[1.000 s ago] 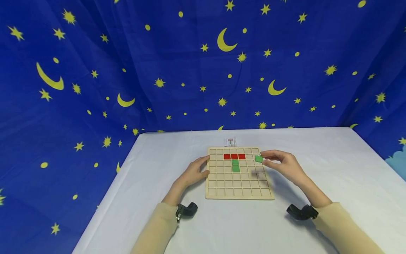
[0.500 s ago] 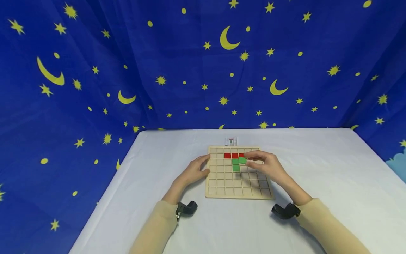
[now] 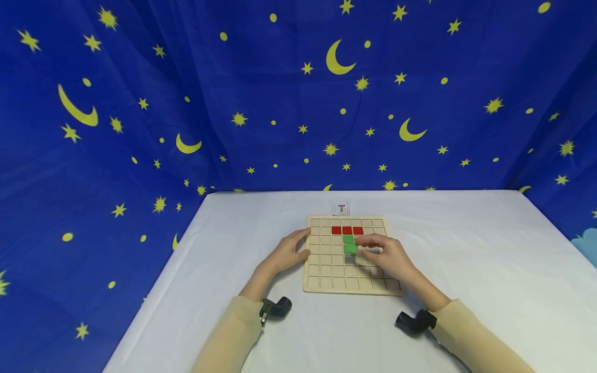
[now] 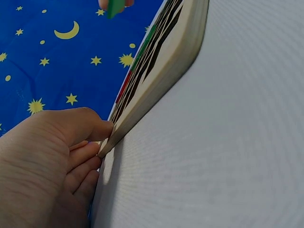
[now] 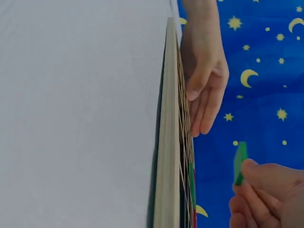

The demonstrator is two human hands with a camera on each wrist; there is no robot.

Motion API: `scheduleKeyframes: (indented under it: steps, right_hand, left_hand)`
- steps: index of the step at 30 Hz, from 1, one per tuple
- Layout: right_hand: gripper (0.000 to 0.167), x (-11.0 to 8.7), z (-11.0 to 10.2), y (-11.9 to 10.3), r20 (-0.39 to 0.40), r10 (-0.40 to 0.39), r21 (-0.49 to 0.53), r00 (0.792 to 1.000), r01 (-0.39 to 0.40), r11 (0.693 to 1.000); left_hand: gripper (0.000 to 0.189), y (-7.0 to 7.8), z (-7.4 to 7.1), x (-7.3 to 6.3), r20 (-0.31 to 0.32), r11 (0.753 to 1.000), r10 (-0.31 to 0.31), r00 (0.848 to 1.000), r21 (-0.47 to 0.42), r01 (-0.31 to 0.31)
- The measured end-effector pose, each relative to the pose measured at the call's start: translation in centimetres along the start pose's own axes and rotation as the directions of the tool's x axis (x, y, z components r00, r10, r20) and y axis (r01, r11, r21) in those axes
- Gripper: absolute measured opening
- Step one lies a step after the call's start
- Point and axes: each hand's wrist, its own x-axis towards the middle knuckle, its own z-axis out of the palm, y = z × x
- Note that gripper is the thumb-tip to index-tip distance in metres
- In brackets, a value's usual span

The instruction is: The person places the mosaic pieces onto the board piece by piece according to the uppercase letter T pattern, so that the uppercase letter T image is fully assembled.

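Note:
A square wooden grid board (image 3: 352,292) lies on the table. In its upper part is a row of red tiles (image 3: 347,230), with a green tile (image 3: 348,239) under the middle one. My right hand (image 3: 392,257) pinches another green tile (image 3: 352,249) between thumb and fingertips. That tile is raised above the board, as the right wrist view shows, and overlaps the lower seated green tile. My left hand (image 3: 285,253) rests its thumb and fingertips against the board's left edge, fingers spread.
A small printed card (image 3: 342,209) with a red and green grid pattern lies just behind the board. White cloth (image 3: 261,217) covers the table. A blue curtain (image 3: 261,77) with stars and moons stands behind and to the sides. Each wrist wears a black camera mount (image 3: 415,322).
My right hand has carried the green tile leftward from the board's right edge, then toward me, to over the green column. The left hand has stayed at the board's edge.

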Motion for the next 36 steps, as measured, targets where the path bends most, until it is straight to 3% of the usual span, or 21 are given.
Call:
scheduleKeyframes:
  steps: [4, 9, 19, 26, 36]
  right_hand:
    - [0.027, -0.3, 0.8, 0.9, 0.029, 0.017, 0.012, 0.999, -0.018, 1.000]
    - [0.028, -1.1, 1.6, 1.9, 0.046, -0.003, -0.046, 0.999, 0.005, 0.999]
    - [0.029, -1.3, 1.7, 2.2, 0.008, -0.123, -0.221, 0.992, 0.122, 0.968]
    - [0.029, -1.3, 1.5, 1.9, 0.014, -0.171, -0.261, 0.985, 0.169, 0.950]
    - [0.030, -1.4, 1.5, 1.9, 0.026, -0.204, -0.283, 0.979, 0.203, 0.937]
  left_hand:
    - [0.063, -0.1, 0.1, -0.1, -0.009, 1.000, 0.000, 1.000, 0.000, 0.000]
    - [0.063, 0.1, 0.4, 0.0, 0.004, 1.000, -0.008, 1.000, -0.005, 0.009]
    - [0.063, 0.4, 0.4, 0.1, 0.004, 1.000, 0.012, 1.000, -0.011, -0.012]
    - [0.061, 0.3, 0.4, -0.1, -0.015, 0.998, 0.061, 0.998, -0.005, -0.061]
    - [0.063, 0.3, 0.5, 0.1, -0.003, 1.000, 0.012, 1.000, 0.000, -0.012]
